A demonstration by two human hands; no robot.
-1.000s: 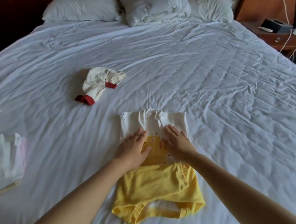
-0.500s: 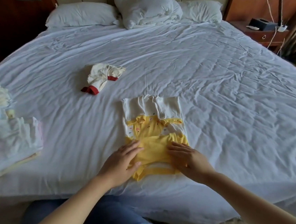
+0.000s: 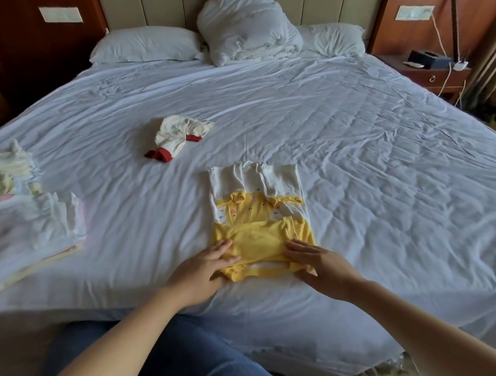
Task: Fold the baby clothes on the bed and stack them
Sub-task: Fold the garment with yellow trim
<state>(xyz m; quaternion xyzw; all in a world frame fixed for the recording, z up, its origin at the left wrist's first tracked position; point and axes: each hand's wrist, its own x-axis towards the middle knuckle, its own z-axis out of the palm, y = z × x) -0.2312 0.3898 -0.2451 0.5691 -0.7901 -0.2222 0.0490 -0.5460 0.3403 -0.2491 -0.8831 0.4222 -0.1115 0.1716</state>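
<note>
The yellow-and-white baby garment (image 3: 259,217) lay on the bed (image 3: 375,159) near its front edge. Its yellow lower part was doubled up over the white top, likely to shrink the piece to a neat rectangle. The left hand (image 3: 201,267) and right hand (image 3: 320,258) rested on the garment's near corners, fingers straight, gripping nothing, seemingly pinning the fold flat. Left of the garment sat the folded stack (image 3: 20,218), probably its destination. Beyond the garment and leftward, a crumpled cream-and-red piece (image 3: 175,138) waited unfolded.
</note>
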